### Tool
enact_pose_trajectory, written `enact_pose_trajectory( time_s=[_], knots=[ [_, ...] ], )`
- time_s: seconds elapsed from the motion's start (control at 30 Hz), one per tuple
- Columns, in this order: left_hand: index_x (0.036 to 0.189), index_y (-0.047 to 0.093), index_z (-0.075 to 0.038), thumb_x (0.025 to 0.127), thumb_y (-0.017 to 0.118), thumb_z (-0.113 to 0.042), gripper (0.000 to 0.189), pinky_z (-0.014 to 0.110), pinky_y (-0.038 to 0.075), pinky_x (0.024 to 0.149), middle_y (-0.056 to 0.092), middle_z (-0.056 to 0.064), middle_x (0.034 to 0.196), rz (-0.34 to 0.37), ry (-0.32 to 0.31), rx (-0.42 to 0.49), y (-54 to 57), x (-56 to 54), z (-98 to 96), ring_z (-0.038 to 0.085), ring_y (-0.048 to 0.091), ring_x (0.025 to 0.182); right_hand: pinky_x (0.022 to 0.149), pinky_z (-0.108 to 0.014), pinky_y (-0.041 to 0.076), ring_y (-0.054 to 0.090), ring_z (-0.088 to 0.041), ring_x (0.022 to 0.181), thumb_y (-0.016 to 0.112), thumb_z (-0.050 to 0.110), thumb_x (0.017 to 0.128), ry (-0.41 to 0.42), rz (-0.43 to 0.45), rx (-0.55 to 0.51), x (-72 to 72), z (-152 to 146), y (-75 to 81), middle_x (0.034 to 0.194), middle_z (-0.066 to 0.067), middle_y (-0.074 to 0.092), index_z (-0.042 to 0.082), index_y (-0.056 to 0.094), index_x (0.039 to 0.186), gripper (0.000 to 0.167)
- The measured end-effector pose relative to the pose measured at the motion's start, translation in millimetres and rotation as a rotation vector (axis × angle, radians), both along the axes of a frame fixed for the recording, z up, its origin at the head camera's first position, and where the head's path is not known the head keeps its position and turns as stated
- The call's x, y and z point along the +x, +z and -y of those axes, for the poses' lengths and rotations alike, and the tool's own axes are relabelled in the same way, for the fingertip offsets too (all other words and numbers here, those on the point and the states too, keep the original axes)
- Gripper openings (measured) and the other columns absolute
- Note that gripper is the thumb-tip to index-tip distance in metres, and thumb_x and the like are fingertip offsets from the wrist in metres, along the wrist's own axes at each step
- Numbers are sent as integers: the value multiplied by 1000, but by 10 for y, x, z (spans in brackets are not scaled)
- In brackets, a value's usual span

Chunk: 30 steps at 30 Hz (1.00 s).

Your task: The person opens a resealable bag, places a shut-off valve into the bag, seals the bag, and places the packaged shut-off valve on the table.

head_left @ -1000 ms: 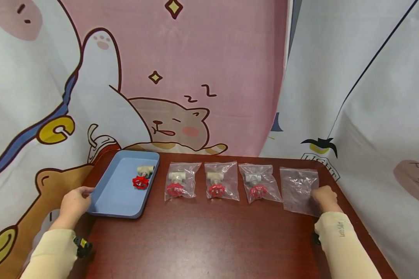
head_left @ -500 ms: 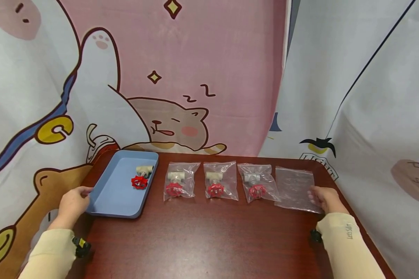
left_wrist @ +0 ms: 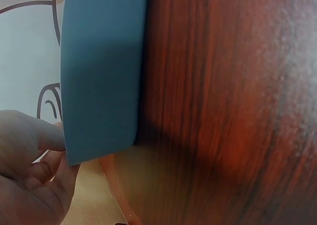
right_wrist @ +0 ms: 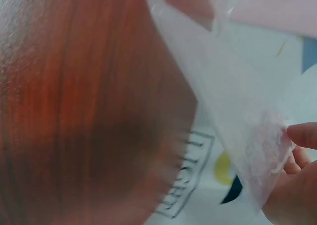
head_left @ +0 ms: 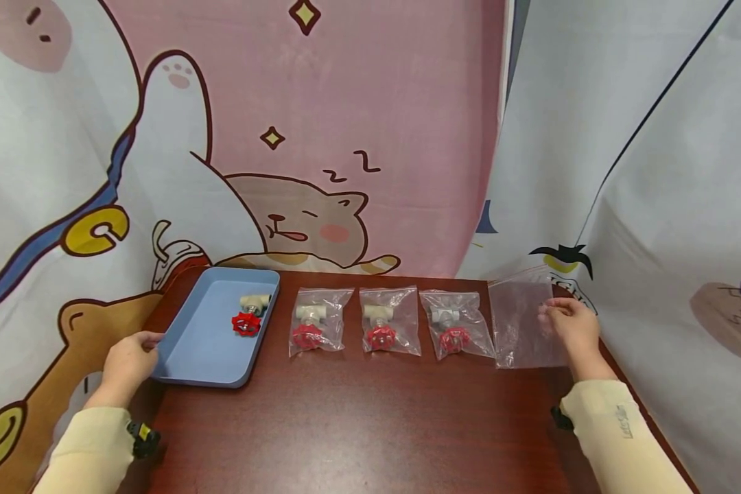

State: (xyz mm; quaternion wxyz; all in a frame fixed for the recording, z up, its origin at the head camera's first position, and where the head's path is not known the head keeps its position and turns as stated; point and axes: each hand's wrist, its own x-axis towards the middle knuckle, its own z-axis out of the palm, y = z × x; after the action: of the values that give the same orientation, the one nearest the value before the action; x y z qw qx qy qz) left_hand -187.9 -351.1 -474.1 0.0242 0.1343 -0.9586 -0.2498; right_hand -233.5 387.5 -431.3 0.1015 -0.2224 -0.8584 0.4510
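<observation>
At the table's right end my right hand pinches the right edge of a clear plastic bag between thumb and fingers. The bag is lifted and tilted up, with nothing inside it. In the right wrist view the bag slants up from the hand. My left hand grips the left rim of a blue tray, thumb on one side and fingers on the other, as the left wrist view of the hand shows. A valve with a red handwheel and a cream body lies in the tray's right part.
Left of the lifted bag lie three clear bags in a row, the left bag, the middle bag and the right bag, each with a red-wheeled valve. Brown wooden table extends in front. A printed curtain hangs behind.
My right hand has raised the bag from lying flat on the table to a tilted position, rising with it. My left hand and the tray have stayed in place.
</observation>
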Motion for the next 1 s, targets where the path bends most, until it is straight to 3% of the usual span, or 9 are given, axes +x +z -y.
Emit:
enact_pose_trajectory(
  time_s=[0.07,0.23,0.47,0.67,0.8,0.9,1.0],
  knots=[
    [114,60,7,88,49,-4,31,39,47,62,60,30,102,2,1,-1,8,2,-8,35,56,80,54,-16,51,59,6,60,53,18,96,12,-54,32,34,77,72,87,5,66,0,56,119,30],
    [115,59,7,87,48,-5,33,37,43,60,60,30,104,-5,9,-13,23,12,-25,35,56,80,54,-8,43,49,16,63,55,14,94,18,-266,210,128,331,240,100,-19,69,0,63,109,22],
    [116,58,8,85,46,-3,36,40,43,63,58,32,108,-23,41,13,-2,13,-67,39,55,84,67,0,34,45,18,72,57,8,91,54,-570,372,274,626,454,92,-13,70,3,67,100,15],
    [118,55,12,87,46,-4,36,52,47,73,55,37,113,-28,47,43,4,52,-124,42,54,87,70,1,39,51,18,75,59,3,88,154,-687,336,369,835,580,87,-12,70,2,67,95,10],
    [125,49,13,87,49,-7,43,62,42,83,46,40,121,-63,51,16,50,49,-226,51,48,100,70,-2,42,56,13,77,60,-2,86,244,-723,268,436,951,614,86,-11,70,2,67,91,10],
    [131,44,10,86,53,-8,49,66,37,88,40,40,126,-157,44,-2,109,13,-381,56,41,109,69,-3,42,57,9,78,61,-5,85,319,-728,248,488,1038,615,86,-9,70,3,68,90,12],
    [132,45,7,86,57,-7,50,65,36,89,40,37,126,-291,-31,11,200,-30,-613,54,41,111,67,-4,42,57,4,77,60,-10,83,398,-741,230,559,1162,646,84,-12,70,1,68,89,14]
  ],
)
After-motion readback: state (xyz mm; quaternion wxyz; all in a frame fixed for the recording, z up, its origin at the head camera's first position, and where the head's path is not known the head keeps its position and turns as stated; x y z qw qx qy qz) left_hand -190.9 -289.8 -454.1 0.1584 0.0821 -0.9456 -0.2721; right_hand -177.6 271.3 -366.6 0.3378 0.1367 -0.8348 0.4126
